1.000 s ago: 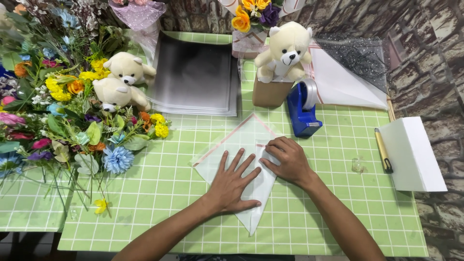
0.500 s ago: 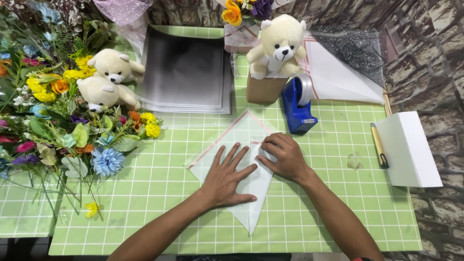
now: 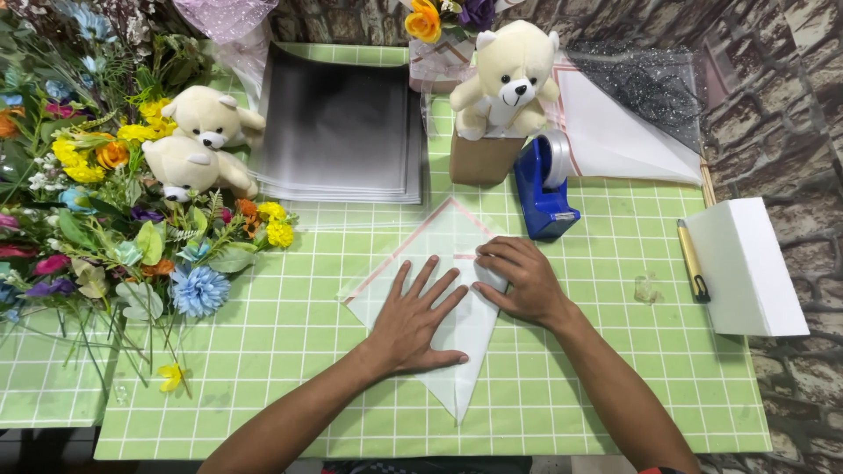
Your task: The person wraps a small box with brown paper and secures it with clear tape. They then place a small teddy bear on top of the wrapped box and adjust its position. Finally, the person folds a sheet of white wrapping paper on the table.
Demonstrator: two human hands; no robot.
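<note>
Since a second ago your left hand (image 3: pixel 420 321) stays spread flat on the white folded wrapping sheet with a pink border (image 3: pixel 439 263), mid-table on the green checked cloth (image 3: pixel 290 333). Your right hand (image 3: pixel 520 279) has curled, fingers pinching the sheet's inner fold, so the crease looks nearly set.

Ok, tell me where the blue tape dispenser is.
The blue tape dispenser stands right of centre in the head view, beside the brown box, just beyond the right hand.
</note>
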